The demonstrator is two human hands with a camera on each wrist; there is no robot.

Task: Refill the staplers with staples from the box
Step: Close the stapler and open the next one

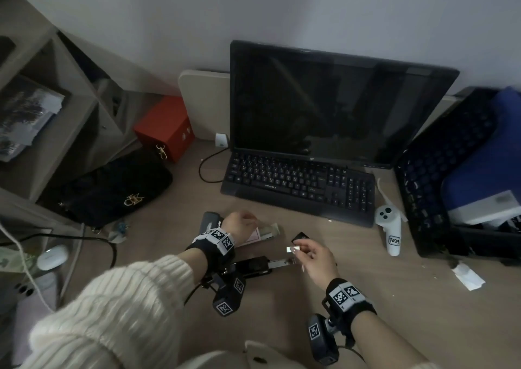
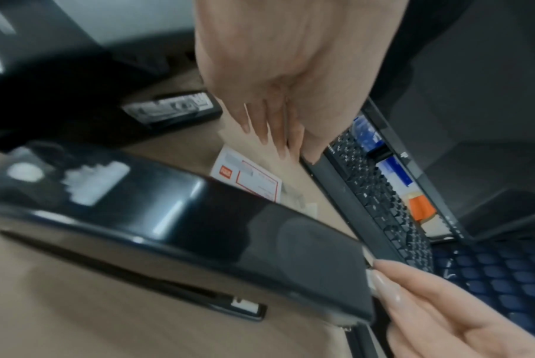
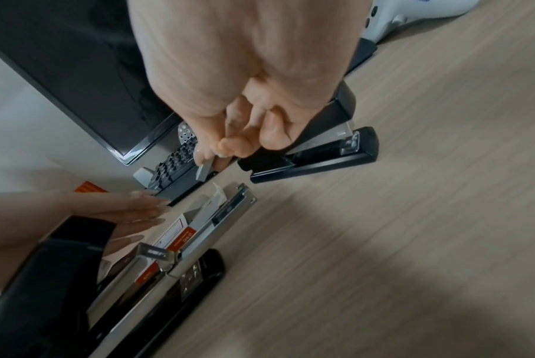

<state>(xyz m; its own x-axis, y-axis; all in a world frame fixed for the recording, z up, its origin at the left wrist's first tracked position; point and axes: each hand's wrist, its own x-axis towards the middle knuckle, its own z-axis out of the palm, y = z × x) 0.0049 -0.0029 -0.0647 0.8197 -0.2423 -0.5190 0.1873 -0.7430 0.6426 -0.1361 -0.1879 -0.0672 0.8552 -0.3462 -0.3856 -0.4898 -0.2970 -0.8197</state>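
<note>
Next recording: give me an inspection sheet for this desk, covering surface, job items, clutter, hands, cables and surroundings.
Surface: light wood-grain desk.
Job's things: black stapler opened flat, metal staple rail exposed; white-and-red staple box open beside it; second black stapler lying further right; silver strip of staples.
Clutter: white handheld controller, black handbag, red box, paper scrap.
Grippers: left hand straight-fingered over the staple box, holding nothing; right hand pinching the strip of staples.
Cables: black cable left of the black keyboard.
Surroundings: dark monitor, white wall, shelf unit at left.
</note>
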